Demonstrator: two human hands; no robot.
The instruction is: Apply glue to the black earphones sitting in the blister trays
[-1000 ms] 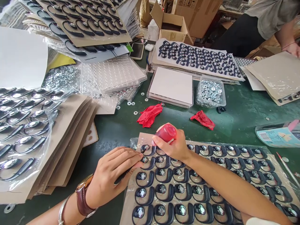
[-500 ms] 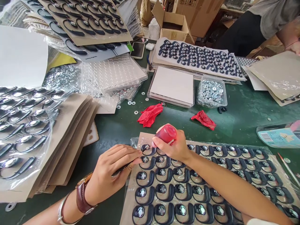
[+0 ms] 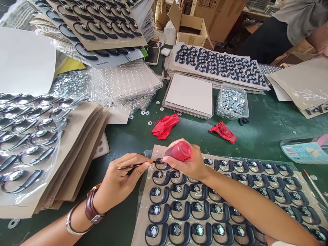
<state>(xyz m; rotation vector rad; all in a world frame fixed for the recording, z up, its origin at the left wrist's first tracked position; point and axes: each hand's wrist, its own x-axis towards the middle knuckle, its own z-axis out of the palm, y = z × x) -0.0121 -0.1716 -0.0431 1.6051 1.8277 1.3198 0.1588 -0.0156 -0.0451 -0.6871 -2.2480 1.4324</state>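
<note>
My right hand (image 3: 191,162) is wrapped round a red squeeze bottle (image 3: 178,151), its tip pointing down and left at the top-left black ear-hook part (image 3: 162,164). My left hand (image 3: 125,177), with a watch and a bangle on its wrist, pinches dark tweezers (image 3: 137,165), whose points reach that same part. Below both hands lies a tan card sheet (image 3: 143,212) under clear film, bearing rows of black ear-hook parts with round silver speakers. My right forearm hides some of the rows.
Red crumpled cloths (image 3: 165,126) lie beyond the hands, near a clear tub of metal washers (image 3: 232,101). Stacked cards of ear-hooks (image 3: 84,153) rise at left. A white-topped stack (image 3: 189,94) and a phone (image 3: 152,55) are farther back. Another person's arm (image 3: 304,24) shows at upper right.
My left hand has turned and opened out slightly, so the tweezers now show lying across the fingers toward the ear-hook part. The red bottle has shifted slightly left and down.
</note>
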